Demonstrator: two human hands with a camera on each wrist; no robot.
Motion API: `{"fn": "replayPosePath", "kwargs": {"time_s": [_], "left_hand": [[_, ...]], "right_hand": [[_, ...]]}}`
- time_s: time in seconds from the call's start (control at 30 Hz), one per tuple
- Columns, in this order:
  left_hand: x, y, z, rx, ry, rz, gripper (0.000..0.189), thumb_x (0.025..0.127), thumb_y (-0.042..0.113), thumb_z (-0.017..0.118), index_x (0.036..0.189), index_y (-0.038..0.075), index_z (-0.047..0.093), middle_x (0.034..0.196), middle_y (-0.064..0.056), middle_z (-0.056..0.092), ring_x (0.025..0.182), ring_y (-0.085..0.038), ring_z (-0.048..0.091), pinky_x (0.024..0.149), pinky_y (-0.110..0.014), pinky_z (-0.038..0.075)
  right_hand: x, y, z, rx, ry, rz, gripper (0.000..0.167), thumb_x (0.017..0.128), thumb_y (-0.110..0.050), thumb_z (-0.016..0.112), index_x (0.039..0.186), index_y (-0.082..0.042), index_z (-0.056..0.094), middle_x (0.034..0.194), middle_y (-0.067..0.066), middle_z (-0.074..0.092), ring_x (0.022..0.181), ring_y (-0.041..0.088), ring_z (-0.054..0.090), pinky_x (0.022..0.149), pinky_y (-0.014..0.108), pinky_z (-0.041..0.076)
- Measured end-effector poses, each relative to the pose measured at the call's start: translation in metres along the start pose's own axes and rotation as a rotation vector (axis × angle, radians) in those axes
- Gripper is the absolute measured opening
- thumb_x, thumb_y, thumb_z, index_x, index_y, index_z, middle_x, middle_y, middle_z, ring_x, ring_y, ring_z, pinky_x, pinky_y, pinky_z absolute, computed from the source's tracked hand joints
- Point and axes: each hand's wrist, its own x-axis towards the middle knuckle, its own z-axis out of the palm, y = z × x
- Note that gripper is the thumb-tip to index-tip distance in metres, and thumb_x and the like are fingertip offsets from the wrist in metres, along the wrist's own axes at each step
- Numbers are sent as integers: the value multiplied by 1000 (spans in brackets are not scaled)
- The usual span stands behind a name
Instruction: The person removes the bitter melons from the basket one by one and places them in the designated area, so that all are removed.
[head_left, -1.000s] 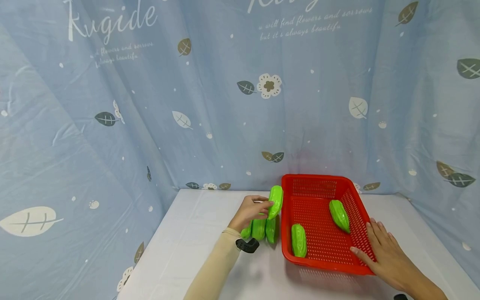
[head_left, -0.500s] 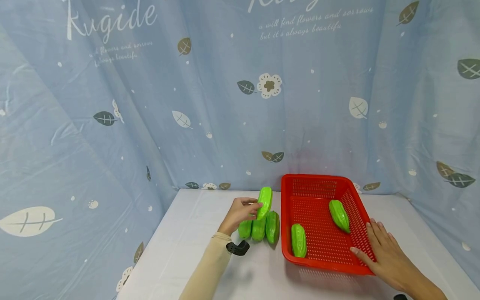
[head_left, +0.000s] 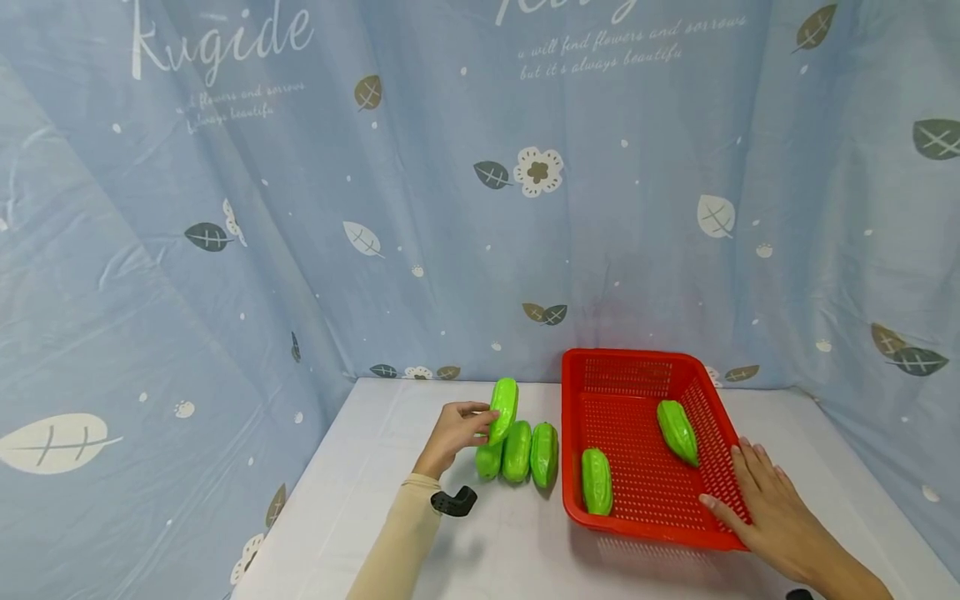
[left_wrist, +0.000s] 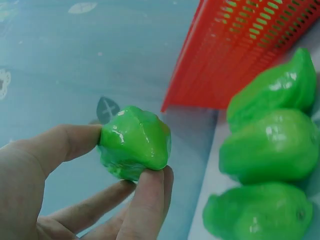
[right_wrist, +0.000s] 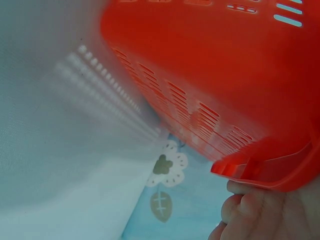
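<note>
My left hand (head_left: 454,433) pinches a glossy green ridged gourd (head_left: 504,410) between thumb and fingers, raised above the table. In the left wrist view its blunt end (left_wrist: 135,142) faces the camera. Just under and beside it, three similar gourds lie in a row: the left one (head_left: 489,461) partly hidden by the held gourd, then the middle one (head_left: 517,452) and the right one (head_left: 543,455). A red plastic basket (head_left: 667,537) stands right of the row. My right hand (head_left: 780,517) rests with straight fingers on the basket's right rim, thumb spread toward its front corner.
Two green gourds lie apart inside the basket, one near the front left (head_left: 597,482) and one by the right wall (head_left: 678,432). A blue patterned curtain (head_left: 450,250) hangs behind the white table (head_left: 360,467) and along its sides.
My left hand has moved left with the gourd, away from the basket's left rim to above the left end of the row. The right hand and the basket have stayed in place.
</note>
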Motion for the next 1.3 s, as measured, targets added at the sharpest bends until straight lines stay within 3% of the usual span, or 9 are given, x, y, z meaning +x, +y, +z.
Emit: {"fn": "replayPosePath", "kwargs": {"time_s": [0.17,0.37,0.53,0.77,1.0,1.3], "left_hand": [[-3,-7,-12,10,37,-13,52,94,33,77,131,-1,66,116,-18,75,87,-16,73,85,-38,65],[-9,-15,-23,30,82,-20,50,95,33,75,130,-2,67,116,-19,76,88,-17,73,87,-42,65],[-11,-23,-31,32,111,-29,49,95,32,75,129,-2,68,115,-18,75,88,-17,73,84,-38,65],[-12,-34,-37,44,136,-35,48,96,31,74,129,-4,67,116,-19,74,92,-19,73,84,-37,65],[-15,-43,-42,61,157,-48,50,96,32,74,129,-5,67,115,-18,74,92,-17,72,82,-37,65],[-14,-52,-44,70,166,-68,49,95,30,76,128,-5,68,113,-16,74,89,-16,69,78,-32,64]], "right_hand": [[0,0,0,2,-2,3,106,101,-61,51,156,19,8,161,46,11,154,58,-7,107,32,-41],[1,0,1,8,-4,3,107,100,-61,52,156,19,9,161,46,11,154,58,-6,113,44,-37],[1,1,1,8,-4,5,107,100,-61,52,156,19,9,161,46,11,154,58,-5,112,42,-39],[1,0,0,10,-8,11,109,99,-62,52,157,19,8,161,46,10,153,58,-4,110,39,-40],[1,0,0,16,-17,20,110,99,-63,53,157,19,9,161,46,11,153,59,-3,115,51,-34],[2,1,0,14,-19,16,109,100,-63,51,157,18,7,162,45,9,154,58,-6,112,46,-37]]}}
